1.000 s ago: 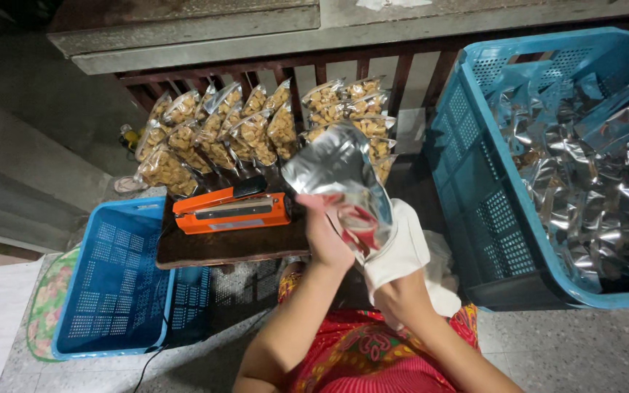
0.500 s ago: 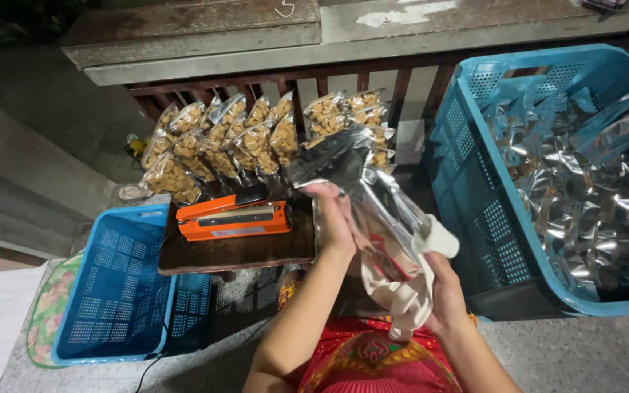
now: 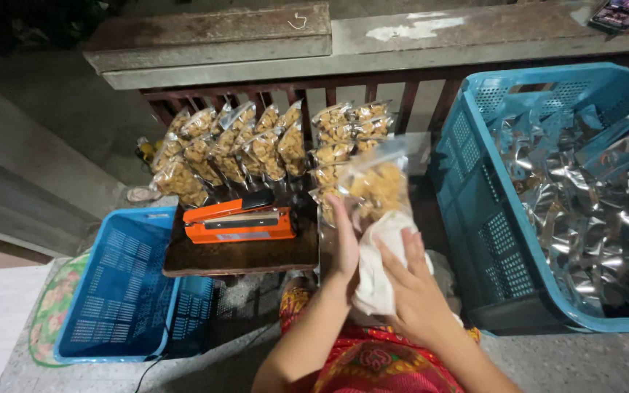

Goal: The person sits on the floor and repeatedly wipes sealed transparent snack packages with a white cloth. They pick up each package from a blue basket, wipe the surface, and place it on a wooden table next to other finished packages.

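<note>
At the far left a flowered mat (image 3: 52, 309) lies under the near corner of a shallow blue basket (image 3: 121, 291), which stands on the concrete floor; just right of the basket is a dark wooden board (image 3: 245, 251), and on the board sits an orange heat sealer (image 3: 238, 222) with its arm down; behind the board, against the wooden railing (image 3: 285, 91), many clear filled snack bags (image 3: 256, 142) stand upright in rows, touching each other; in the middle, nearer to the camera, the left hand (image 3: 343, 244) is held upright with flat fingers against the left edge of a clear pouch (image 3: 378, 185) filled with a golden snack, so it supports the pouch more than it closes around it; the pouch stands upright between the two hands, above the lap, just right of the board and in front of the rows of bags; the right hand (image 3: 413, 291) has its fingers spread and presses a white cloth (image 3: 376, 273) against the lower part of the pouch, partly wrapped around the cloth; below the hands there is a red patterned garment (image 3: 373, 360); at the right stands a large teal crate (image 3: 489, 218), near to the right hand but not touching it, and it holds a heap of shiny silver foil pouches (image 3: 591, 204).
</note>
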